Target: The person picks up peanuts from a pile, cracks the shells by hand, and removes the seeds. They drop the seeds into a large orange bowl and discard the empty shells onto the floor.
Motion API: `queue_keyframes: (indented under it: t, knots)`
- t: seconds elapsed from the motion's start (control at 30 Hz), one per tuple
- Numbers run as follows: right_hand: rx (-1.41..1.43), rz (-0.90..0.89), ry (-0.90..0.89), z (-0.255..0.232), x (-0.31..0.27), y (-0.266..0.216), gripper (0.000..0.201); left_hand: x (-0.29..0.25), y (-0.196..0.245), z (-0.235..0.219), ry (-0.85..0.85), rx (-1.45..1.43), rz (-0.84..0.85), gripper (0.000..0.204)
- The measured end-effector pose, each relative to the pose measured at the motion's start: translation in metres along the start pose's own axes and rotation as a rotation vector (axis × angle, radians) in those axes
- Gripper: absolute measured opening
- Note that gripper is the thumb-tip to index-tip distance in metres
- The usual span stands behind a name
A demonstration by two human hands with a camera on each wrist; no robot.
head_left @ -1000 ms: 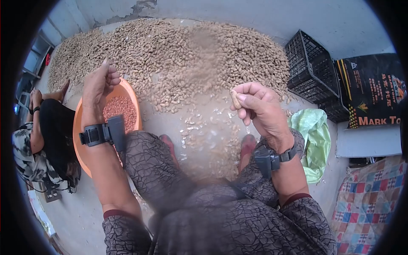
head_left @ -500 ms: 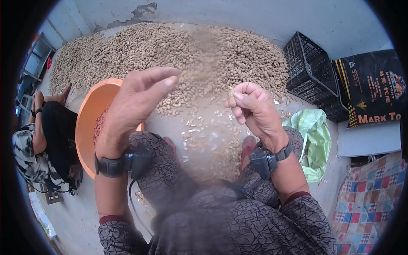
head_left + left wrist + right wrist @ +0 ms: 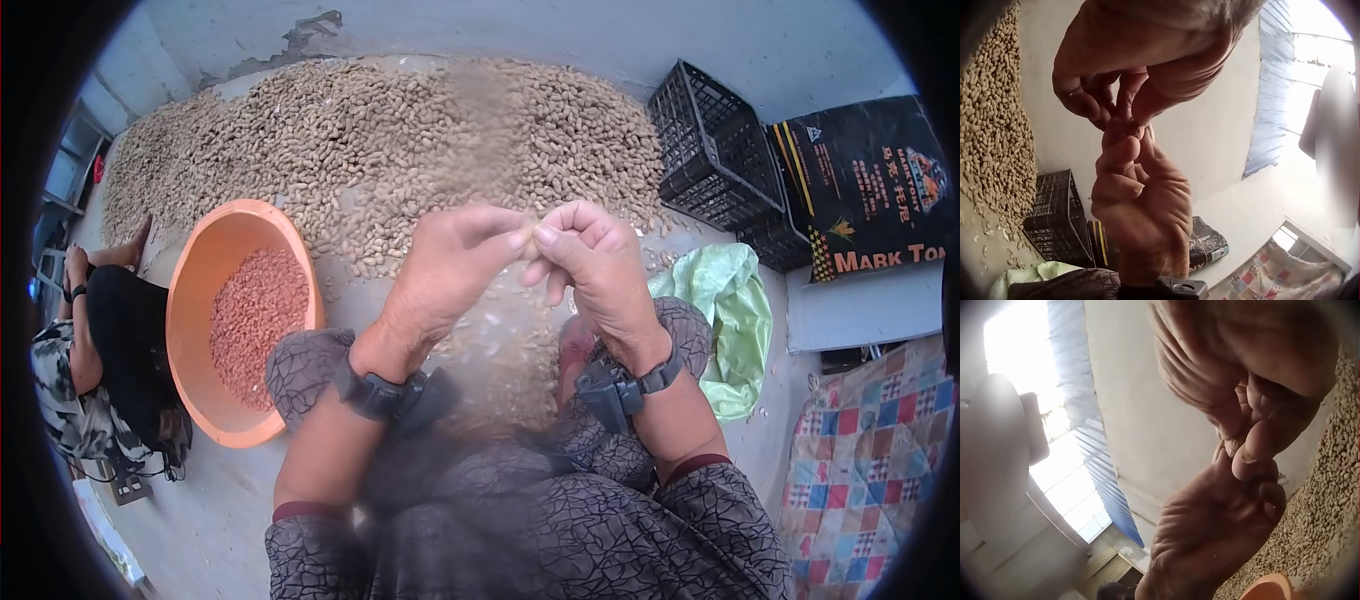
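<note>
In the head view the left hand and the right hand meet at the fingertips above the floor. Between them is a peanut, mostly covered by thumbs and fingers. The right wrist view shows the peanut pinched from both sides by the two hands. To the left stands an orange basin with shelled red peanuts inside. A wide heap of unshelled peanuts lies beyond the hands.
Black crates and a black printed bag stand at the right, near a green sack. Another person sits at the far left. Broken shells litter the floor between the knees.
The left hand has come from over the basin, rightward to the right hand, and now touches the peanut the right hand was holding. The basin's contents show more fully.
</note>
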State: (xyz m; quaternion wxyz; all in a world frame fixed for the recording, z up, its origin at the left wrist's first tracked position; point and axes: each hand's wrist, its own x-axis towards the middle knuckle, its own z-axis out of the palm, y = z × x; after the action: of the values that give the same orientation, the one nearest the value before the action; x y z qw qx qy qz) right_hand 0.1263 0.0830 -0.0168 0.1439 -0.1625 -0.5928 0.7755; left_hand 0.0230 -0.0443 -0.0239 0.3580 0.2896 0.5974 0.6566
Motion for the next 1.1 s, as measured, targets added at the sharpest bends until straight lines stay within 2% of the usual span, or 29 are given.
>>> queue_keyframes:
  t: [0.07, 0.13, 0.17, 0.23, 0.27, 0.33, 0.4, 0.47, 0.57, 0.77, 0.93, 1.1]
  knots:
    - [-0.101, 0.027, 0.038, 0.003, 0.001, 0.002, 0.01, 0.001, -0.012, -0.002, 0.039, 0.027, 0.064, 0.017]
    - [-0.333, -0.075, 0.047, 0.005, 0.003, 0.004, 0.014, -0.001, -0.015, 0.0, 0.085, 0.066, 0.07, 0.016]
    - [-0.334, -0.07, 0.044, 0.005, 0.005, 0.005, 0.014, -0.002, -0.016, 0.001, 0.132, 0.109, 0.083, 0.016]
    - [-0.467, -0.112, 0.13, 0.005, 0.009, 0.006, 0.01, -0.004, -0.016, 0.002, 0.112, 0.084, 0.028, 0.017]
    - [-0.466, -0.109, 0.127, 0.005, 0.01, 0.007, 0.01, -0.005, -0.016, 0.002, 0.087, 0.061, -0.024, 0.018]
    - [-0.419, -0.066, 0.041, 0.004, 0.013, 0.009, 0.015, -0.005, -0.019, 0.002, 0.091, 0.066, -0.021, 0.018]
    - [-0.42, -0.069, 0.052, 0.003, 0.016, 0.012, 0.014, -0.005, -0.023, 0.004, 0.095, 0.071, -0.016, 0.019]
    - [-0.422, -0.074, 0.056, 0.005, 0.019, 0.013, 0.013, -0.005, -0.026, 0.005, 0.125, -0.136, -0.008, 0.019]
    - [-0.325, -0.069, 0.04, 0.009, 0.021, 0.013, 0.012, -0.006, -0.021, -0.002, 0.058, -0.101, -0.023, 0.019]
    - [-0.232, -0.095, 0.016, 0.015, 0.026, 0.01, 0.012, -0.006, -0.016, -0.015, 0.041, -0.195, 0.024, 0.021]
    - [-0.114, 0.076, -0.182, 0.009, 0.025, -0.002, 0.021, -0.009, -0.005, -0.01, -0.025, -0.23, 0.048, 0.03]
    - [-0.093, 0.087, -0.218, 0.01, 0.02, -0.001, 0.023, -0.008, -0.005, -0.007, -0.066, -0.123, 0.048, 0.039]
